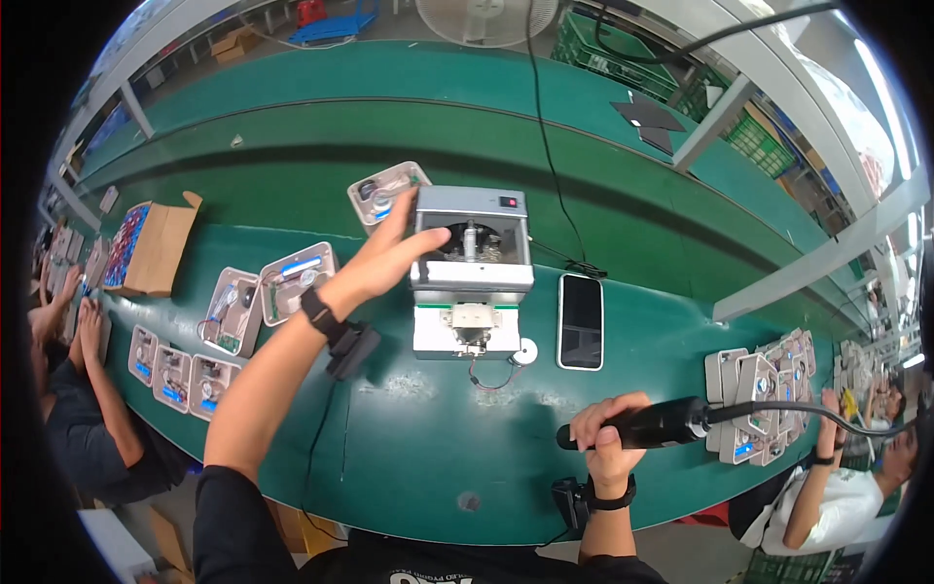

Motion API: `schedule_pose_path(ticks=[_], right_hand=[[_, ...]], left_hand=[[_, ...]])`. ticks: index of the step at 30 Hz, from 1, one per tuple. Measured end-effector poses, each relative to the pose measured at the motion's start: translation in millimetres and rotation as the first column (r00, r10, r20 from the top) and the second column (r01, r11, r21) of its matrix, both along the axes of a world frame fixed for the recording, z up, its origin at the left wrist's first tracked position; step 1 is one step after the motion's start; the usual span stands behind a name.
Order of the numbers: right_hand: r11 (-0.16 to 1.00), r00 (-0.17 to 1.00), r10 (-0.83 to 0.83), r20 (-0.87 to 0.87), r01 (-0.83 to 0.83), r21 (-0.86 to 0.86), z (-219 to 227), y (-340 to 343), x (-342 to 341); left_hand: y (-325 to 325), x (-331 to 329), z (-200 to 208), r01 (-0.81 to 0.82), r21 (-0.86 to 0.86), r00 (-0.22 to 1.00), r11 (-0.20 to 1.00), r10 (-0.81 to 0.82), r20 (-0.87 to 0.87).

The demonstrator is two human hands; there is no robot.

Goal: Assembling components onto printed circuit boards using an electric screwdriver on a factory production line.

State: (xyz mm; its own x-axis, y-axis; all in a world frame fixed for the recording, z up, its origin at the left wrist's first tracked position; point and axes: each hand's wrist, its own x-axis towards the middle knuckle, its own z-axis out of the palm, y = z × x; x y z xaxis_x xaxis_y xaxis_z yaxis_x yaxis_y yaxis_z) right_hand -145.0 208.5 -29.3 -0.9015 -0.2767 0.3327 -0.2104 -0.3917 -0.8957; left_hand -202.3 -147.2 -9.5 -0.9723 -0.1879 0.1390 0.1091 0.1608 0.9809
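A grey screw feeder (472, 277) stands mid-table, with a round black part behind its front window and a red switch on top. My left hand (381, 261) is spread against its left side, thumb reaching across to the window and the other fingers along the upper left edge. In front of the feeder's white lower part, a small round motor (523, 352) with thin wires lies on the table. At the right, my right hand (608, 428) is wrapped round a black electric screwdriver (666, 421), held level above the table, its cable running off to the right.
Beige device housings (233, 307) with wires and blue cells lie at left; one housing (375, 195) sits behind the feeder. More housings (764, 394) are stacked at right. A phone (581, 321) lies beside the feeder. A cardboard box (161, 248) stands far left. Co-workers sit at both sides.
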Motion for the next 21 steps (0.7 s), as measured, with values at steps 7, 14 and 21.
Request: schedule_pose_path(ticks=[7,14,21], right_hand=[[0.999,0.999,0.033,-0.023,-0.033,0.003,6,-15,5],[0.993,0.999,0.015,-0.036,-0.011,0.113,35,-47,-3],[0.982,0.932,0.151,-0.329,-0.181,-0.06,102,-109,-19]], left_hand=[[5,-6,-9,0.016,-0.108,0.993,0.994,-0.028,-0.115],[-12,20,-4,0.0,-0.464,0.991,0.886,-0.062,-0.116],[-156,143,0,0.172,-0.902,0.907,0.395,0.294,0.302]])
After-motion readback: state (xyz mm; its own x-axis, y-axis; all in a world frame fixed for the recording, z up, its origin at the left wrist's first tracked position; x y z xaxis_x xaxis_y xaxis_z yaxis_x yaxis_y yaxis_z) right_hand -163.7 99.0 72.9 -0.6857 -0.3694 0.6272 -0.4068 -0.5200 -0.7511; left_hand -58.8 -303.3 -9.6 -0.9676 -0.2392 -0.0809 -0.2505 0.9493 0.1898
